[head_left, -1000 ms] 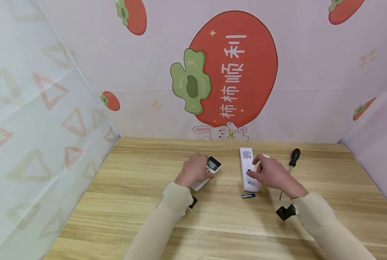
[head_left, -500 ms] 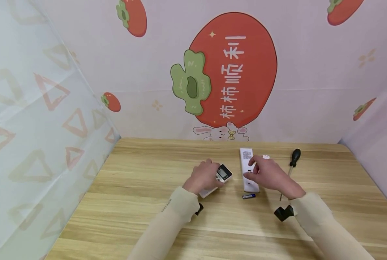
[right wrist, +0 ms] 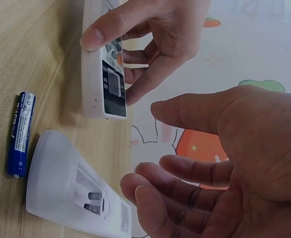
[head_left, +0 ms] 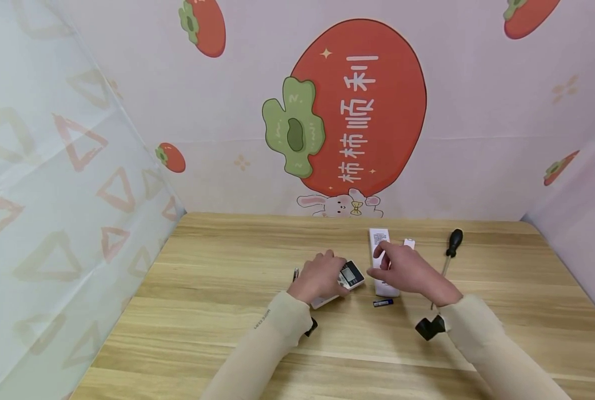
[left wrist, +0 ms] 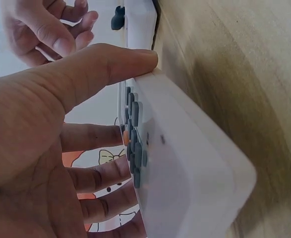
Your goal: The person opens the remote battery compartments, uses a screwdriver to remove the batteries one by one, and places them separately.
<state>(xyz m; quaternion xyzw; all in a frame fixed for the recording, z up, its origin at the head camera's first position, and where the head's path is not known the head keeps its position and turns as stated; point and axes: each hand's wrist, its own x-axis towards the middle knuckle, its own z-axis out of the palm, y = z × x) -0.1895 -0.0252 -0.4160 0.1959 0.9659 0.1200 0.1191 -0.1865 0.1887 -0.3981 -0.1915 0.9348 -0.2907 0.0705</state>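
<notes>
Notably, the blue battery (right wrist: pixel 21 134) could be set rolling if brushed by the screened remote (left wrist: pixel 180 163) clamped in left fingers (left wrist: pixel 90 137); right fingers (right wrist: pixel 197 169) are held apart, empty.

Free tabletop (head_left: pixel 362 350) between the sleeves (head_left: pixel 247 350), face-down remote (right wrist: pixel 58 181) and blue battery (right wrist: pixel 21 134) blocking ahead, screwdriver (head_left: pixel 455 243) (black-handled) barring the right

Wooden table (head_left: pixel 217 255): face-down remote (right wrist: pixel 61 193), blue battery (right wrist: pixel 21 134), screwdriver (head_left: pixel 455 242).

There are two hands (head_left: pixel 319 276) (head_left: pixel 407 268), two white remotes (head_left: pixel 351 273) (head_left: pixel 386 289), one blue battery (head_left: pixel 383 303), one battery-like cylinder (head_left: pixel 295 274), one small white piece (head_left: pixel 409 243), one screwdriver (head_left: pixel 455 242).
</notes>
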